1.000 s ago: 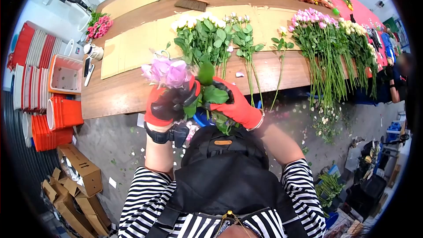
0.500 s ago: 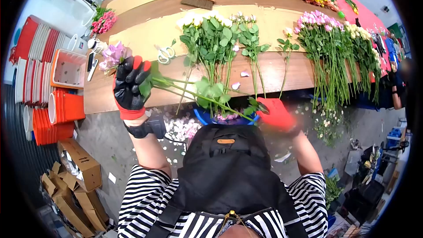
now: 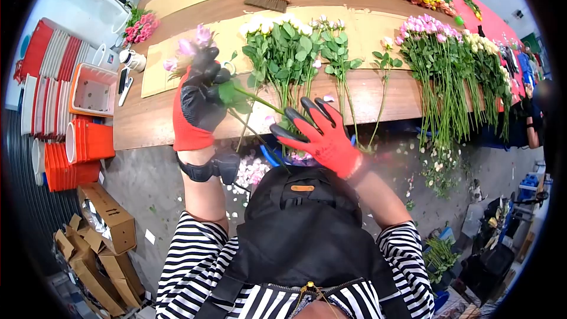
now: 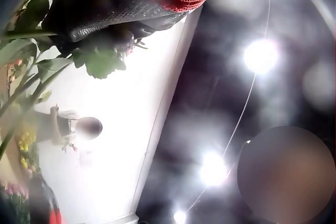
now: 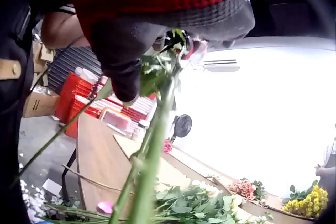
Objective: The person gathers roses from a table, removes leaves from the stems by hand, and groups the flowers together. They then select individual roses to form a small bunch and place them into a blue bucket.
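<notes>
The left hand (image 3: pixel 199 99) was grasping the pink roses (image 3: pixel 186 48) by the stems (image 3: pixel 261 101); the blooms were at ten o'clock from the right hand (image 3: pixel 325 139). That hand was loose, its fingers spread near one stem; whether they touched, I could not tell.

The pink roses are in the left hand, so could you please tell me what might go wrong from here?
The left hand grips the pink roses close to their blooms, so squeezing might bruise them. The right hand is spread near the stems, so it could perhaps snag and tear leaves.
</notes>
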`<state>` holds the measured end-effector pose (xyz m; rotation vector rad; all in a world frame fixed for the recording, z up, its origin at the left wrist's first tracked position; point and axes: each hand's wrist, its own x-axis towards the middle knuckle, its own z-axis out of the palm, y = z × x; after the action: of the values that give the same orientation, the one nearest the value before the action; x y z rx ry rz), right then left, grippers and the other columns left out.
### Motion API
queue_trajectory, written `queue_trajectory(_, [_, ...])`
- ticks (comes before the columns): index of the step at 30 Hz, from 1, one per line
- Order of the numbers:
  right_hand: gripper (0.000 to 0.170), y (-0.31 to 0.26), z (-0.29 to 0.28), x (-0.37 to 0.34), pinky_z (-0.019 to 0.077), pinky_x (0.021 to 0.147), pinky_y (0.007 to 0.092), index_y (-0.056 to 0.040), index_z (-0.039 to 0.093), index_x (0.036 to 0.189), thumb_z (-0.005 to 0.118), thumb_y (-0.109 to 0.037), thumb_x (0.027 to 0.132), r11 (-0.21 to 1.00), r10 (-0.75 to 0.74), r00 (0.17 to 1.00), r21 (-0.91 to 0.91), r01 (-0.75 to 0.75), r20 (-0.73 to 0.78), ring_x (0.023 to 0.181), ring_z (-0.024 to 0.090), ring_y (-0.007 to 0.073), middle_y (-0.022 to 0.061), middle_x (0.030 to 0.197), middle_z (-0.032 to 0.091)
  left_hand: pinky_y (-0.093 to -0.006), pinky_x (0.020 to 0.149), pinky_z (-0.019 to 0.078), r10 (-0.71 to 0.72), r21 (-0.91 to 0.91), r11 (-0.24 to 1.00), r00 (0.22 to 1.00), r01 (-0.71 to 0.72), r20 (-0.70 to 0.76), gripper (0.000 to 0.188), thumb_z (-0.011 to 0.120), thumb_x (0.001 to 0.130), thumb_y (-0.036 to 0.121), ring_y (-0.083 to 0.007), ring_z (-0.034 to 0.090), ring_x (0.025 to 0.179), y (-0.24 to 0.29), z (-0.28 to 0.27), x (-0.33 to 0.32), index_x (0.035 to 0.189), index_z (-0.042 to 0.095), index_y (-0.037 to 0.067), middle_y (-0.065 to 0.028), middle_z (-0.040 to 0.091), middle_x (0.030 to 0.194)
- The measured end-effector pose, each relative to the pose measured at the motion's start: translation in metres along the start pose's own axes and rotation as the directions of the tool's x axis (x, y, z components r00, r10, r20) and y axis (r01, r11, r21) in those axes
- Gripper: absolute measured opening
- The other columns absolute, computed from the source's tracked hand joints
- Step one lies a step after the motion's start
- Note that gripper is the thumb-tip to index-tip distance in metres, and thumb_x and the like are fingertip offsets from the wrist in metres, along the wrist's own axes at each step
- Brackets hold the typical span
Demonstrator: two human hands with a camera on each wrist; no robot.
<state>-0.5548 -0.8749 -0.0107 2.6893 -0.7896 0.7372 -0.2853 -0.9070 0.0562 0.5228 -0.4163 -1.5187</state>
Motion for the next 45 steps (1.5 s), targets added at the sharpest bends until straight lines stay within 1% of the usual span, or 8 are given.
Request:
queue_trajectory(5, [0.019,-0.004,0.034,-0.015,0.0367,0.104,0.0502,-0.0201,0.062,0.096,0.06,-0.022,0.077,1.0,-0.003,0.995,-0.008,0.002,-0.098,0.125,0.048,0.0238,-0.0006,0.132,0.057,-0.0166,0.053,0.0374,0.033,0.054,0.998,0.999,-0.033,0.004,0.028,0.059,0.092,0.011,-0.0124,0.049,0.076,0.005,-0.003,0.005,0.117,0.058,-0.002,0.0,0.047,0.08])
queue_trajectory(11, [0.032,-0.021,0.0,-0.086,0.0342,0.108,0.0566,-0.0161,0.061,0.114,0.054,-0.019,0.083,0.969,-0.127,0.948,0.243,0.055,0.291,0.123,0.051,0.0296,0.0057,0.138,0.052,-0.0297,0.071,0.0476,0.2,0.136,0.968,0.976,-0.211,0.086,0.036,0.056,0.094,0.018,-0.0173,0.055,0.085,0.044,-0.035,0.003,0.128,0.054,0.003,-0.0024,0.054,0.094])
queue_trajectory(16, [0.039,-0.012,-0.018,-0.084,0.0392,0.101,0.0543,-0.0142,0.066,0.106,0.066,-0.028,0.07,0.948,-0.04,0.983,0.317,-0.018,0.177,0.115,0.054,0.0325,0.0103,0.12,0.06,-0.0183,0.051,0.0355,0.246,0.119,0.967,0.952,-0.227,-0.183,0.027,0.051,0.099,0.014,-0.0123,0.041,0.075,0.035,-0.003,0.001,0.121,0.053,-0.002,-0.0006,0.039,0.079])
queue_trajectory(22, [0.11,0.027,-0.023,-0.048,0.0275,0.11,0.0516,-0.005,0.032,0.146,0.083,-0.051,0.06,0.737,0.45,0.883,0.503,-0.452,0.134,0.135,0.034,0.0409,0.0186,0.147,0.038,-0.022,0.061,0.0387,-0.059,-0.054,0.996,0.976,0.072,0.208,0.034,0.056,0.094,0.016,-0.0157,0.044,0.083,0.023,-0.01,0.008,0.126,0.053,0.003,-0.0032,0.049,0.091])
queue_trajectory(28, [0.118,0.002,0.056,-0.066,0.0282,0.113,0.035,-0.0059,0.016,0.153,0.089,-0.022,0.062,-0.188,0.096,0.838,0.837,-0.515,0.537,0.139,0.033,0.0205,0.013,0.153,0.034,-0.0207,0.055,0.0388,0.0,-0.174,0.984,0.989,0.026,0.148,0.026,0.054,0.098,0.019,-0.0167,0.047,0.084,-0.003,0.036,0.016,0.116,0.06,0.001,-0.0022,0.051,0.085])
queue_trajectory(37, [0.072,-0.005,0.037,-0.097,0.0509,0.079,0.0336,-0.0109,0.044,0.141,0.076,-0.016,0.076,0.059,0.469,0.711,0.785,-0.617,0.524,0.085,0.066,0.021,0.0146,0.107,0.067,-0.0209,0.061,0.0485,0.197,0.097,0.975,0.98,-0.199,0.03,0.031,0.056,0.097,0.015,-0.0155,0.057,0.085,-0.017,0.0,0.048,0.124,0.056,-0.002,-0.0081,0.062,0.093])
queue_trajectory(42, [0.041,0.012,0.025,-0.155,0.0505,0.081,0.0353,-0.0066,0.059,0.122,0.069,-0.013,0.082,0.112,0.63,0.611,0.722,-0.683,0.48,0.09,0.067,0.0259,0.0161,0.104,0.067,-0.0277,0.086,0.049,-0.082,0.091,0.992,0.995,0.087,-0.057,0.045,0.059,0.089,-0.002,-0.0185,0.062,0.101,-0.042,0.022,0.05,0.133,0.048,-0.002,-0.0096,0.062,0.12])
queue_trajectory(45, [0.037,0.021,0.017,-0.174,0.048,0.066,0.0323,-0.0053,0.059,0.119,0.065,-0.012,0.084,0.052,0.77,0.437,0.637,-0.769,0.465,0.068,0.058,0.0164,0.0115,0.08,0.063,-0.0359,0.1,0.0432,-0.018,0.733,0.68,0.998,-0.027,0.054,0.048,0.055,0.097,0.027,-0.0254,0.052,0.119,-0.068,-0.044,0.064,0.139,0.045,0.006,-0.012,0.052,0.136])
